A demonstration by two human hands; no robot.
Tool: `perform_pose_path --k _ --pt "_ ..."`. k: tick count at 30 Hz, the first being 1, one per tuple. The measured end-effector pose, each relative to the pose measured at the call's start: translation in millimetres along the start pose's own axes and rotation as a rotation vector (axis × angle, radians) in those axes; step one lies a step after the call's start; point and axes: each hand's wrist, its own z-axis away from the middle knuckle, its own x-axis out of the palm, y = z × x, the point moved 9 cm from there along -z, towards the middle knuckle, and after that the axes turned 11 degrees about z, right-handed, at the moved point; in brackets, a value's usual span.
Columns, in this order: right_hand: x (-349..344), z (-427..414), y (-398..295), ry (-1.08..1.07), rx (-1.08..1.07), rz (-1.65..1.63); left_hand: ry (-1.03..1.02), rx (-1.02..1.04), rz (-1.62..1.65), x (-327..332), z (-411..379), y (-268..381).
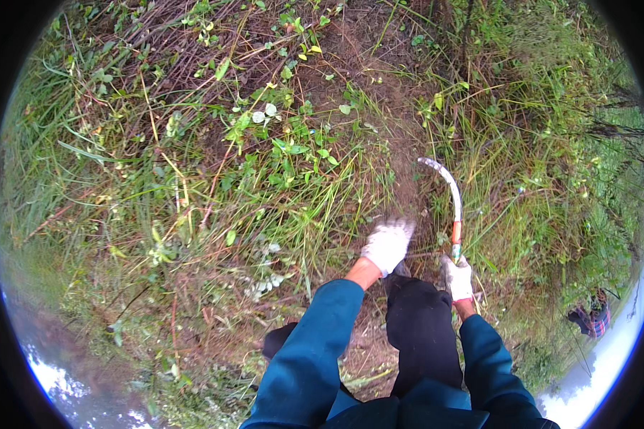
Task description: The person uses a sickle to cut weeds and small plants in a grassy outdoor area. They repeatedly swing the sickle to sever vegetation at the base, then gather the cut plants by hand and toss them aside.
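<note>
My right hand (458,279), in a white work glove, is closed around the handle of a sickle (455,201). The sickle's curved blade points away from me and bends left at its tip, over a strip of bare soil (408,145). My left hand (389,244), also in a white glove, is blurred and reaches forward, left of the sickle, over the edge of the cut grass (322,209). Its fingers are too blurred to tell whether they hold anything. My dark trouser leg (424,332) is between my forearms.
Dry stems (166,48) lie heaped at the upper left. Tall grass and weeds (536,134) stand along the right. Another person (593,316) in plaid and dark clothing is at the far right edge, some way off.
</note>
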Motion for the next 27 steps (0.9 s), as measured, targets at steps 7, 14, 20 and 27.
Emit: perform_pose_path --k 7,14,20,27 --pt "72.6 -74.6 8.3 -0.139 -0.037 -0.049 0.291 0.073 -0.765 -28.8 -78.0 -79.1" --pt "172.7 -120.7 -60.9 -0.358 -0.142 0.255 0.196 -0.430 -0.152 -68.7 -63.8 -198.6" --pt "13.2 -118.1 92.6 0.027 -0.180 0.771 0.218 -0.220 -0.275 -50.5 -37.7 -203.0" --pt "49.5 -70.5 27.6 -0.136 -0.193 0.316 0.340 -0.354 -0.116 -40.8 -18.2 -233.5"
